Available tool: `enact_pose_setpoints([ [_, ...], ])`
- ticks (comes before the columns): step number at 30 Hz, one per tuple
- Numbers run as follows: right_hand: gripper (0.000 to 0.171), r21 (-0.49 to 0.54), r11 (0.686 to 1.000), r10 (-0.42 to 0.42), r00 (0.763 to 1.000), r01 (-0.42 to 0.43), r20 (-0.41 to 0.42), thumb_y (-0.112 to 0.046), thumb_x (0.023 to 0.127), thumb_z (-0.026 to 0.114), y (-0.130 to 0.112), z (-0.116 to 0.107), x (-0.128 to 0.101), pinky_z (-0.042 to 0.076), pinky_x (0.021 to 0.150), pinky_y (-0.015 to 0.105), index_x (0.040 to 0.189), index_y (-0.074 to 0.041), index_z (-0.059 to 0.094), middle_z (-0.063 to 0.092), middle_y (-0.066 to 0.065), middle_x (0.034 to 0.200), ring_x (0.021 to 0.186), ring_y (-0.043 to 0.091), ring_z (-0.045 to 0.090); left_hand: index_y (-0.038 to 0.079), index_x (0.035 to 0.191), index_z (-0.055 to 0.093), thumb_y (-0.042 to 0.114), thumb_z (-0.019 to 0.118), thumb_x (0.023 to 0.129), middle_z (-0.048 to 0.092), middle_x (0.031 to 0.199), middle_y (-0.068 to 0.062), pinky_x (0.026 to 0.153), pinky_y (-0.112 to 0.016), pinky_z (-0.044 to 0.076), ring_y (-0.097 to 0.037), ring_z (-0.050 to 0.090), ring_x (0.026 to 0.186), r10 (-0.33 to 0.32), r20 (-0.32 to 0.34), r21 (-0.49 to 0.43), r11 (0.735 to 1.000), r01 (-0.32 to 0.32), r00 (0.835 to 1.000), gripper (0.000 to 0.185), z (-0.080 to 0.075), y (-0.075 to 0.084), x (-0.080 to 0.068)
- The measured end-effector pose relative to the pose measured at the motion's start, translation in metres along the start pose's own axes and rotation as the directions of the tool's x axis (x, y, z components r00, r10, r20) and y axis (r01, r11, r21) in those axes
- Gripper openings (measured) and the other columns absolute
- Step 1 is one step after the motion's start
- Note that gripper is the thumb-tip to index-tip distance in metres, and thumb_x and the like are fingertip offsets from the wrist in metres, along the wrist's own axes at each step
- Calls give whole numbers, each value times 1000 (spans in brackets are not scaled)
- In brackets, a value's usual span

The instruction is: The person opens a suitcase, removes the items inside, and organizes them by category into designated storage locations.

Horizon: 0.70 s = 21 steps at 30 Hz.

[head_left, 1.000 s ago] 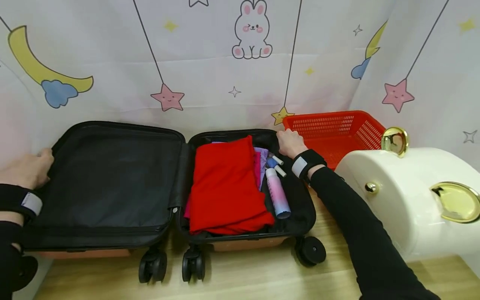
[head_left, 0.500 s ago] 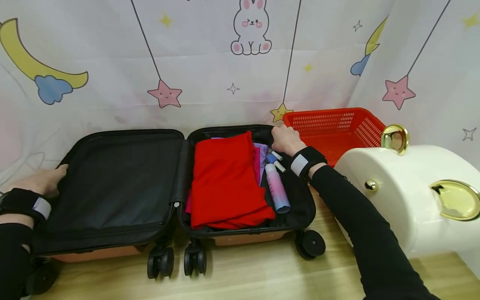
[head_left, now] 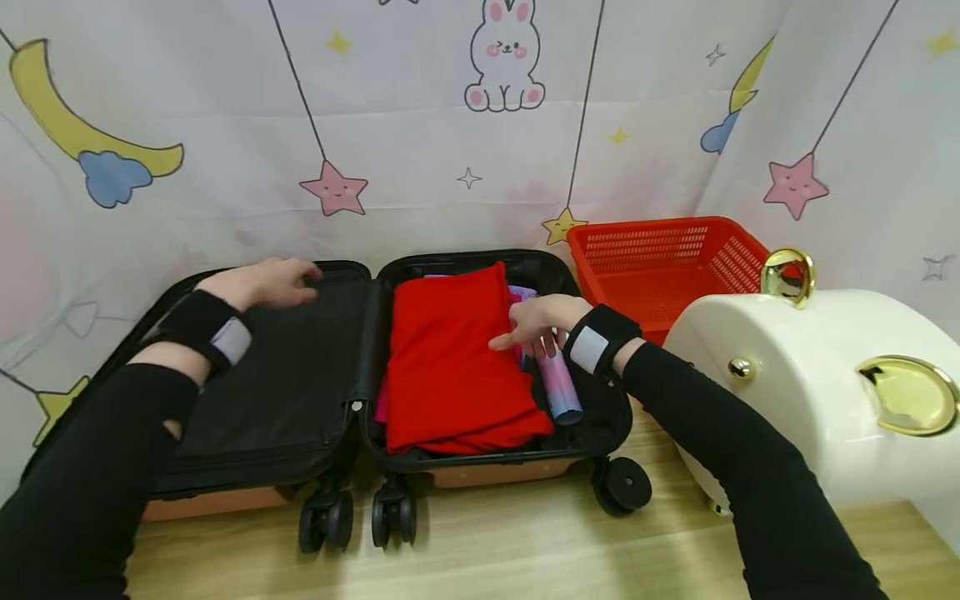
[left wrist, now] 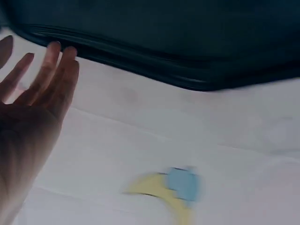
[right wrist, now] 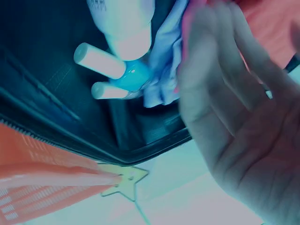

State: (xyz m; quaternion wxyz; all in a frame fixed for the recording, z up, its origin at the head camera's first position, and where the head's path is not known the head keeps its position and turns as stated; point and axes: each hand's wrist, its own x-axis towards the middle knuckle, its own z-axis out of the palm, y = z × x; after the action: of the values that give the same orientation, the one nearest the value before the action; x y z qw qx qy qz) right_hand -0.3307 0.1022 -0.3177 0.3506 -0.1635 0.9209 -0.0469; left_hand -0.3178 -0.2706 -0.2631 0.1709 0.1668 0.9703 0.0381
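An open suitcase lies flat with its two halves side by side. The left half [head_left: 277, 383] shows a bare black lining. In the right half [head_left: 603, 417] are a folded red garment [head_left: 461, 367], purple fabric [right wrist: 164, 70], a pink-to-blue spray can [head_left: 562, 396] and small white-capped bottles [right wrist: 133, 77] like nail polish, one with blue contents. My left hand [head_left: 266, 282] hovers over the left half's back rim, fingers extended and holding nothing. Above the spray can and the garment's right edge, my right hand [head_left: 546, 321] reaches with loose fingers, nothing in its grip.
A red plastic basket [head_left: 660, 283] stands behind the suitcase at the right. Nearer, a glossy white rounded box [head_left: 810, 400] with gold fittings sits beside my right forearm. Black suitcase wheels [head_left: 626, 487] stick out over the wooden surface [head_left: 525, 550]. A patterned curtain [head_left: 420, 150] hangs behind.
My left hand has let go of the suitcase's left edge and swung right over the left half. The right hand has left the back right corner and moved toward the red garment.
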Motion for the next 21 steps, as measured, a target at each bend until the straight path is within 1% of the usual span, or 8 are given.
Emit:
enact_pose_setpoints([
  [2,69,-27,1000,14,995,-12,103,-66,95,50,-1,6,-4,56,66,28,100,-2,72,77,12,90,77,24,74,-12,140,46,15,51,101,57,134,-35,105,-61,43,-48,55,123,25,9,15,1000,-25,1000,47,-4,38,22],
  [4,74,-56,998,21,984,-11,176,-74,91,48,-2,13,-7,57,73,30,100,-4,71,78,11,92,82,23,76,-8,141,47,21,51,102,52,141,-34,109,-63,40,-48,52,129,14,16,86,996,-15,1000,48,-3,70,40],
  [8,74,-44,998,61,965,-52,256,-79,82,55,-2,24,-14,55,90,39,97,-8,71,78,9,90,88,22,75,1,152,38,34,46,104,41,154,-30,117,-63,30,-48,37,142,-75,66,188,980,61,995,58,10,112,66],
  [11,72,-32,997,73,951,-66,299,-78,81,60,-2,28,-18,54,94,45,95,-8,74,79,9,90,89,23,75,1,158,23,39,40,106,33,159,-28,125,-58,17,-47,24,150,-125,82,160,981,111,989,67,21,120,81],
  [14,66,-31,1000,8,942,3,337,-72,87,59,-1,31,-18,58,92,44,90,-9,77,79,8,88,82,20,76,-2,159,16,39,39,106,30,161,-28,127,-56,10,-48,21,151,-150,88,99,985,141,985,70,31,117,94],
  [17,51,35,995,-100,933,94,346,-55,95,61,3,33,-17,62,84,42,84,-7,76,78,6,80,71,16,73,-5,154,29,33,43,105,42,153,-30,123,-57,21,-49,37,142,-141,47,25,990,140,989,63,38,111,102],
  [19,42,91,987,-158,928,135,338,-42,98,62,6,32,-18,63,78,40,82,-6,75,76,4,76,67,14,71,-7,143,44,28,48,103,55,138,-30,111,-54,38,-47,52,124,-131,4,-39,991,131,991,53,40,108,105],
  [21,34,140,976,-203,924,165,324,-30,100,61,9,30,-19,63,75,38,80,-4,73,74,2,72,65,13,71,-8,129,53,24,52,100,61,123,-28,95,-49,45,-40,57,107,-124,-51,-97,988,119,991,43,39,109,107],
])
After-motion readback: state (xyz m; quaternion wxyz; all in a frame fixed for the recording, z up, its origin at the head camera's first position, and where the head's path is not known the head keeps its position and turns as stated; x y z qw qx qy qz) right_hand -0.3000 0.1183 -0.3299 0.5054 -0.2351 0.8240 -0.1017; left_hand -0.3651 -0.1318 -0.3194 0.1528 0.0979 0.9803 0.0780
